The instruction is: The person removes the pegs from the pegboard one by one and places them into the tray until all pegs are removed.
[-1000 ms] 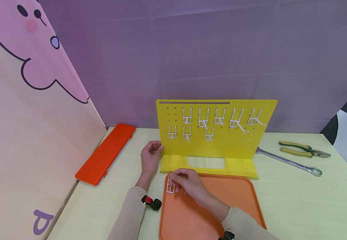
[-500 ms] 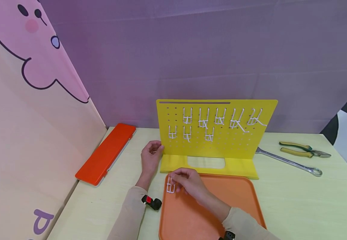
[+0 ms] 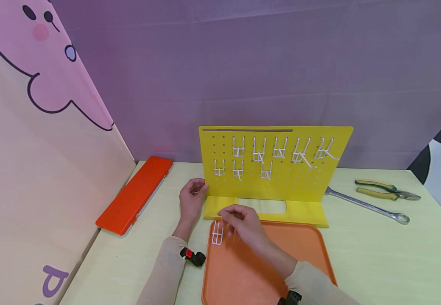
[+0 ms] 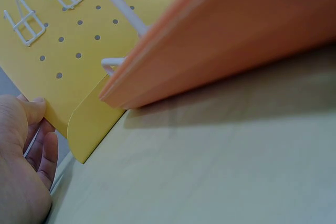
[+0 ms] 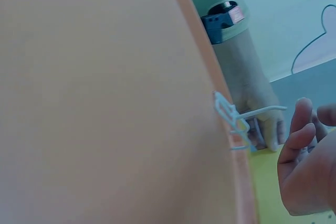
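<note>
My left hand (image 3: 193, 199) holds the lower left edge of a yellow pegboard (image 3: 297, 186), fingertips right at the edge in the left wrist view. A white wire pegboard hook (image 3: 217, 234) lies in the upper left corner of the orange tray (image 3: 266, 271); in the right wrist view one prong (image 5: 265, 110) points up from it. Just above that hook is my right hand (image 3: 245, 224), its fingers loosely bent and apart from the prong's end. Several white hooks, such as one at the upper right (image 3: 323, 150), hang on the board in two rows.
To the left lies a long red case (image 3: 136, 195). A combination wrench (image 3: 367, 206) and pliers (image 3: 388, 190) with yellow-green handles are on the table right of the board. A purple cloth (image 3: 262, 63) hangs behind.
My right hand has let go of the white hook and risen slightly up and to the right. The hook stays in the tray corner. My left hand has not moved.
</note>
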### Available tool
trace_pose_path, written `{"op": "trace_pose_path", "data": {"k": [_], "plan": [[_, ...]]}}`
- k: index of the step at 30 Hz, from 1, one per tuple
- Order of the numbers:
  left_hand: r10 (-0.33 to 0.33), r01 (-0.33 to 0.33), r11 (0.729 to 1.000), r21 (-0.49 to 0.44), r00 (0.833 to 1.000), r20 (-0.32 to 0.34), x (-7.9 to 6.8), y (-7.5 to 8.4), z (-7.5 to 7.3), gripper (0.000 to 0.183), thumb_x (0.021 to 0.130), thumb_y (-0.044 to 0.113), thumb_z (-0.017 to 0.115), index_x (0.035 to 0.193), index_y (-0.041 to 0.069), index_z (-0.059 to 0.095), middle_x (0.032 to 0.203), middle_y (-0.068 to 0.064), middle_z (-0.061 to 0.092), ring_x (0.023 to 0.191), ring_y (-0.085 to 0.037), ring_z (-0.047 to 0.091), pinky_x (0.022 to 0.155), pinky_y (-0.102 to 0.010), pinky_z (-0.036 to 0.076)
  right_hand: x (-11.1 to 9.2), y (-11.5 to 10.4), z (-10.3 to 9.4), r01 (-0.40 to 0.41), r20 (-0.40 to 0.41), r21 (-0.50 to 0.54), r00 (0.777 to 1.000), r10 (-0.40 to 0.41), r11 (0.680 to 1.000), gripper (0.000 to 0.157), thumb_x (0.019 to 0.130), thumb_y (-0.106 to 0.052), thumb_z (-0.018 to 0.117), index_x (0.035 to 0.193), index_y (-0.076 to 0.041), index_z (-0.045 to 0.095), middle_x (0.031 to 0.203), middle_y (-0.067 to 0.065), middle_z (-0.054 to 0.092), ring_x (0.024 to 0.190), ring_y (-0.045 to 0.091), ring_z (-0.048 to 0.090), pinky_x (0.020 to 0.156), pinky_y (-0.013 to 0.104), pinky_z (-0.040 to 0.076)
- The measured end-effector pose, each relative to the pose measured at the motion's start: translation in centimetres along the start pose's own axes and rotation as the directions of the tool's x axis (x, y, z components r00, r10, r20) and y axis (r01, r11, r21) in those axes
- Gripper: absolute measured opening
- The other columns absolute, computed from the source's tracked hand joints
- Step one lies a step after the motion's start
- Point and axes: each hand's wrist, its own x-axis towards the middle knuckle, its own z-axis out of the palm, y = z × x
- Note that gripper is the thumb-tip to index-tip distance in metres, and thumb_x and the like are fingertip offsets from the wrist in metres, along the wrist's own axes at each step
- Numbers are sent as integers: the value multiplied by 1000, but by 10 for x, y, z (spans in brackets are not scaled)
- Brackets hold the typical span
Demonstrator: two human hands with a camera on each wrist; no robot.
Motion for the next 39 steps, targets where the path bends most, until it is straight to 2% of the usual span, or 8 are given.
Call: {"op": "trace_pose_path", "data": {"k": [5,11,17,23,28,32,37,39], "plan": [[-21,21,1000,13,1000,0,0,1,1,16,102,4,80,117,1,76,109,-14,77,99,-23,71,88,-21,58,1,-12,-1,80,-32,11,996,-80,997,22,108,-9,72,119,10,75,85,10,75,59,14,62,53,21,42],[-29,30,999,29,1000,-3,0,2,3,16,103,5,79,118,2,76,112,-15,77,101,-26,71,89,-20,58,2,-33,-5,180,-82,13,980,-179,984,17,109,-9,71,116,5,78,85,10,74,60,16,62,53,21,44],[-21,21,1000,22,1000,-12,0,2,3,15,102,3,80,116,0,76,109,-17,77,98,-24,71,87,-20,58,4,-45,-9,233,-119,-5,965,-232,972,16,109,-11,72,116,2,79,84,6,74,61,17,63,52,22,42],[-41,42,999,12,999,-12,0,2,2,15,102,3,80,116,0,76,109,-16,77,98,-22,70,87,-20,58,6,-57,-15,311,-160,46,940,-300,949,18,110,-8,69,117,6,76,83,2,74,60,14,61,52,21,42],[-34,34,999,-17,999,-12,0,0,2,16,101,2,80,115,-2,74,108,-16,76,96,-21,71,86,-20,58,9,-67,-21,346,-194,70,925,-328,935,16,110,-6,68,118,4,77,83,2,75,59,13,61,52,21,42],[-31,31,999,-28,999,-11,1,-1,1,15,101,2,80,114,-2,73,107,-14,76,95,-19,70,86,-19,58,11,-73,-23,386,-229,62,903,-363,921,15,109,-4,68,119,3,77,84,5,75,58,15,61,51,20,41],[-31,31,999,-20,999,-13,1,-1,1,14,101,1,80,113,-2,72,106,-14,76,95,-19,70,86,-19,58,15,-77,-24,438,-302,24,860,-411,899,13,108,-1,69,118,2,78,86,4,77,55,16,62,48,20,42],[-30,30,999,-18,999,-13,1,-1,1,14,101,0,79,112,-2,72,106,-15,76,95,-19,70,85,-19,58,17,-78,-24,452,-326,27,847,-419,892,15,107,0,69,119,3,77,89,8,78,55,14,64,47,19,42]]}}
